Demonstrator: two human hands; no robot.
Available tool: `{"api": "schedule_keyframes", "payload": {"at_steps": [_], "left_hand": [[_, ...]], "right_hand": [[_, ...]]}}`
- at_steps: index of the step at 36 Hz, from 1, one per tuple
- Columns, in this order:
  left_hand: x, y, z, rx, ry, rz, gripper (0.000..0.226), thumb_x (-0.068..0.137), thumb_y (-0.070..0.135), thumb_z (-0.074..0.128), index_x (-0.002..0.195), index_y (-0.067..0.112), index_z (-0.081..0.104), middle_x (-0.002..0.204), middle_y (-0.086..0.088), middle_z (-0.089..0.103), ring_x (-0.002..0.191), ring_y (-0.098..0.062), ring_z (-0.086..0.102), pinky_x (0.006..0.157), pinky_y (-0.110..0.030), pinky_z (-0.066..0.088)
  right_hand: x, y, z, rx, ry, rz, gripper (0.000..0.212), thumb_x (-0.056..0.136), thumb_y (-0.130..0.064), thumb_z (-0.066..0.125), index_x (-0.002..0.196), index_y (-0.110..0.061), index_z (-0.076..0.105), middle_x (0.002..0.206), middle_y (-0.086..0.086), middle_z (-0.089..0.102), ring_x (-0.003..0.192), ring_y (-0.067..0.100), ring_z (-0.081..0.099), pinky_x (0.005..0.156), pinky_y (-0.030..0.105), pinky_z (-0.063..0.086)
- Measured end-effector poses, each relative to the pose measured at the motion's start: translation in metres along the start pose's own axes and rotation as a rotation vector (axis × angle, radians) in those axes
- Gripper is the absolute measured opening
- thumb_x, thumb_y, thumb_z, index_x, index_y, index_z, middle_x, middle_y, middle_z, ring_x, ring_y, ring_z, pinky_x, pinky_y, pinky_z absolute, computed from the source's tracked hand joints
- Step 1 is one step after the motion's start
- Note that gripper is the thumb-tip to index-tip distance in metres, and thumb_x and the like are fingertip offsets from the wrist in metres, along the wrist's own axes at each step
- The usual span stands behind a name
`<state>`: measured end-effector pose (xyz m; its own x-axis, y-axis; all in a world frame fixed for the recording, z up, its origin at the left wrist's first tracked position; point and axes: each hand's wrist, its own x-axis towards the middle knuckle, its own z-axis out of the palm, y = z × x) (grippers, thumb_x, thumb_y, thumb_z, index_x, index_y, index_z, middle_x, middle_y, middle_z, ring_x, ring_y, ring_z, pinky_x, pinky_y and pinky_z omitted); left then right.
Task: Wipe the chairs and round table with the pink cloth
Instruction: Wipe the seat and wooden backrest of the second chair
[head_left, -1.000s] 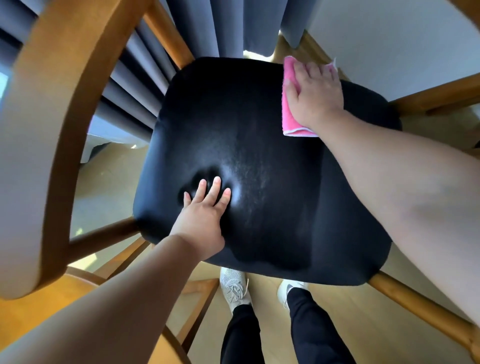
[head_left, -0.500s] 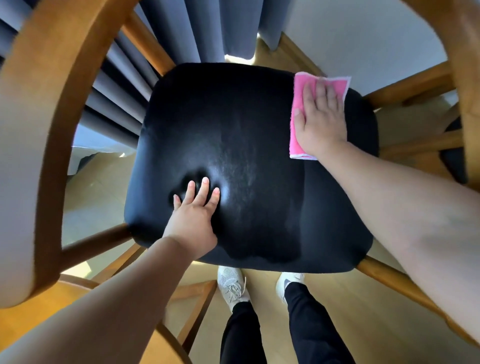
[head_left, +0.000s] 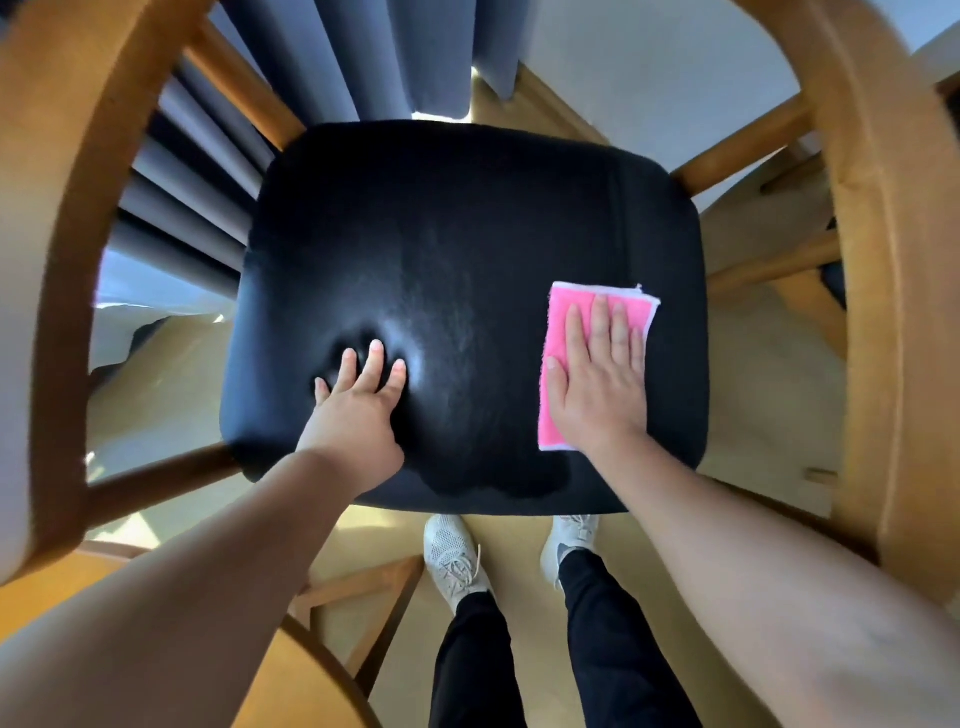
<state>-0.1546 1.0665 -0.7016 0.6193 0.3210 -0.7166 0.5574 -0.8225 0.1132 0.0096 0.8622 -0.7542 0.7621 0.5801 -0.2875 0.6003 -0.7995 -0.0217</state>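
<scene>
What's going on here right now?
A person is wiping a chair's black seat. The right hand presses the pink cloth flat on the seat's right side, fingers straight. The left hand braces on the left side, its fingertips denting the cushion.

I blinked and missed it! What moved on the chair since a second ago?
The right hand, lying flat on the pink cloth, slid it along the right side of the black seat, from the far corner toward the near edge. Nothing was picked up or let go. The left hand stayed pressed on the near left part of the seat, fingers spread.
</scene>
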Motion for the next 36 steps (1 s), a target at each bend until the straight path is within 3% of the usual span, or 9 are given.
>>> {"api": "schedule_keyframes", "payload": {"at_steps": [7, 10, 12, 15, 19, 28, 36], "left_hand": [[0.000, 0.013, -0.005, 0.064, -0.004, -0.072, 0.082, 0.079, 0.019, 0.042, 0.151, 0.019, 0.002, 0.156, -0.005, -0.015, 0.142, -0.032, -0.012, 0.114, -0.053, 0.008], [-0.001, 0.027, -0.005, 0.147, 0.134, -0.053, 0.079, 0.078, 0.019, 0.044, 0.148, 0.011, 0.009, 0.155, -0.010, -0.016, 0.140, -0.034, -0.013, 0.112, -0.055, 0.008], [0.003, 0.039, -0.003, 0.118, 0.188, 0.025, 0.084, 0.076, 0.017, 0.046, 0.149, 0.017, 0.005, 0.154, -0.007, -0.021, 0.140, -0.034, -0.015, 0.112, -0.056, 0.006], [0.012, 0.059, -0.001, 0.049, 0.114, 0.108, 0.090, 0.075, 0.014, 0.045, 0.149, 0.030, -0.005, 0.154, 0.000, -0.023, 0.141, -0.033, -0.016, 0.111, -0.058, 0.004], [0.017, 0.066, 0.002, 0.039, 0.057, 0.085, 0.091, 0.073, 0.012, 0.042, 0.149, 0.032, -0.003, 0.155, 0.002, -0.019, 0.140, -0.035, -0.017, 0.110, -0.061, 0.005], [0.017, 0.067, -0.006, 0.060, -0.025, 0.083, 0.088, 0.078, 0.016, 0.045, 0.149, 0.031, -0.004, 0.155, 0.000, -0.020, 0.141, -0.036, -0.017, 0.111, -0.062, 0.009], [0.019, 0.068, -0.007, 0.116, -0.072, 0.090, 0.090, 0.076, 0.018, 0.044, 0.149, 0.027, -0.007, 0.154, -0.003, -0.023, 0.140, -0.039, -0.016, 0.110, -0.063, 0.010]], "right_hand": [[-0.057, -0.002, 0.014, 0.035, -0.015, -0.001, 0.063, 0.099, -0.044, 0.020, 0.151, -0.011, 0.006, 0.160, 0.018, 0.015, 0.148, 0.037, 0.008, 0.120, 0.053, 0.011], [-0.072, -0.003, 0.018, 0.041, -0.017, 0.004, 0.064, 0.099, -0.044, 0.022, 0.151, -0.010, 0.011, 0.159, 0.019, 0.019, 0.148, 0.038, 0.011, 0.119, 0.054, 0.013], [-0.074, -0.003, 0.018, 0.038, -0.011, 0.008, 0.063, 0.098, -0.044, 0.023, 0.151, -0.011, 0.013, 0.159, 0.018, 0.020, 0.147, 0.038, 0.012, 0.119, 0.054, 0.013], [-0.072, -0.002, 0.019, 0.028, -0.010, -0.005, 0.064, 0.098, -0.045, 0.023, 0.151, -0.012, 0.014, 0.159, 0.017, 0.019, 0.148, 0.037, 0.012, 0.119, 0.053, 0.012], [-0.061, 0.000, 0.015, 0.037, 0.002, 0.012, 0.065, 0.097, -0.045, 0.024, 0.153, -0.011, 0.018, 0.160, 0.017, 0.019, 0.148, 0.037, 0.011, 0.120, 0.053, 0.011], [0.067, 0.014, -0.020, 0.068, 0.001, 0.179, 0.070, 0.095, -0.051, 0.000, 0.155, -0.015, 0.000, 0.163, 0.013, -0.003, 0.149, 0.033, -0.005, 0.120, 0.049, -0.004], [0.175, 0.027, -0.055, -0.010, 0.024, 0.165, 0.071, 0.095, -0.057, 0.003, 0.155, -0.019, 0.005, 0.161, 0.017, 0.009, 0.146, 0.044, 0.009, 0.118, 0.056, 0.001]]}}
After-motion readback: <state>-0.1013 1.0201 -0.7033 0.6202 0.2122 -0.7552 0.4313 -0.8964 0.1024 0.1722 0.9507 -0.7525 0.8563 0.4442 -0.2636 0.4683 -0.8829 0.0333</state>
